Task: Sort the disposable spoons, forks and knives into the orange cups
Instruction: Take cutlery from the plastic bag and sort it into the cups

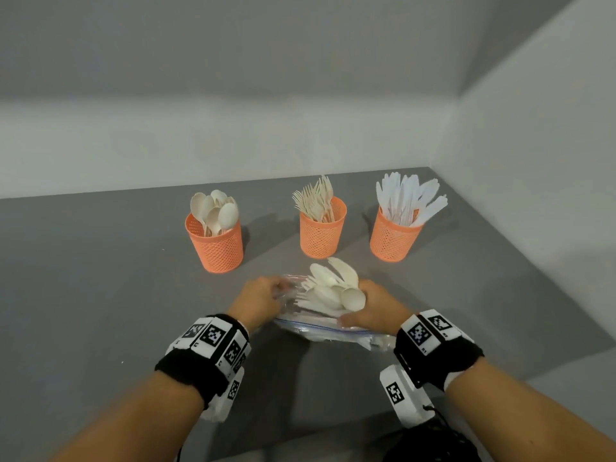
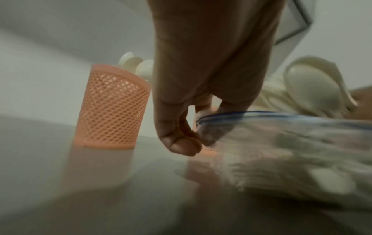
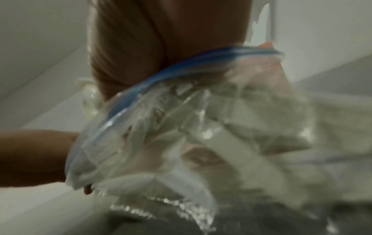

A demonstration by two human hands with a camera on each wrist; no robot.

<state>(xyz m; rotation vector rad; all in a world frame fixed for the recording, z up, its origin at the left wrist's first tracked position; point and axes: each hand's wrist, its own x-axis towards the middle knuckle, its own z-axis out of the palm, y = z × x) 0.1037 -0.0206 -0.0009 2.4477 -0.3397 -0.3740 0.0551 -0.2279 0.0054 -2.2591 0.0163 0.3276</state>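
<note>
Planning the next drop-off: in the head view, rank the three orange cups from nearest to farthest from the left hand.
From the left hand:
1. Spoon cup, on the left, nearest.
2. Fork cup, in the middle.
3. Knife cup, on the right, farthest.

Head cam looks down; wrist cams close on bag.

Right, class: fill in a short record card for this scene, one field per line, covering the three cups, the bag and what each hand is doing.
Left cup: orange mesh cup, upright, holds cream spoons
Middle cup: orange mesh cup, holds cream forks
Right cup: orange mesh cup, holds white knives
Bag: clear zip bag on the grey table, in front of the cups
Left hand: pinches the bag's edge
Right hand: grips a bundle of cream cutlery, spoon bowls showing
</note>
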